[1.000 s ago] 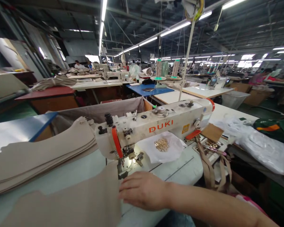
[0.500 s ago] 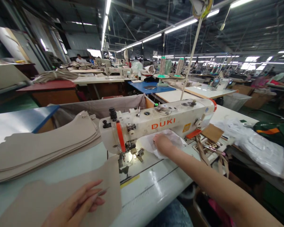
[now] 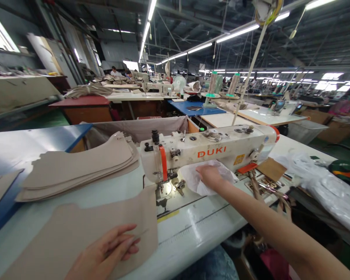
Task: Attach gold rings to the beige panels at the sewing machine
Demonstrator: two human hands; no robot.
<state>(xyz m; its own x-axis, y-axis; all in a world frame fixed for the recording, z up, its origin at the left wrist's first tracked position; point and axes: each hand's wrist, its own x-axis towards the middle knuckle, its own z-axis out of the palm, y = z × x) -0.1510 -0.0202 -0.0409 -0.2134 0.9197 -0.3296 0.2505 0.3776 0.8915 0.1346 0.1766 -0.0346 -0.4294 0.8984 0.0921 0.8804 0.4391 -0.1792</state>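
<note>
A flat beige fabric piece (image 3: 105, 217) lies on the sewing table, its right edge beside the needle plate. Over it is my left hand (image 3: 105, 249), thumb and fingers closed on a thin pale pointed thing (image 3: 142, 234) whose kind I cannot tell. My right hand (image 3: 209, 177) reaches under the arm of the white sewing machine (image 3: 181, 155). Its fingers are curled down against a crumpled white sheet (image 3: 192, 179) on the machine bed; the fingertips are partly hidden, and I cannot make out what they grip.
Stacked beige fabric pieces (image 3: 81, 167) lie at the left of the table. Behind the machine is a cloth-lined bin (image 3: 137, 128). To the right are a brown card (image 3: 271, 169), scissors (image 3: 272, 187) and clear plastic bags (image 3: 326, 190). A thread stand pole (image 3: 251, 70) rises behind.
The view has turned left, so everything sits further right. My right hand has shifted slightly left over the white sheet; my left hand keeps its hold on the thin thing.
</note>
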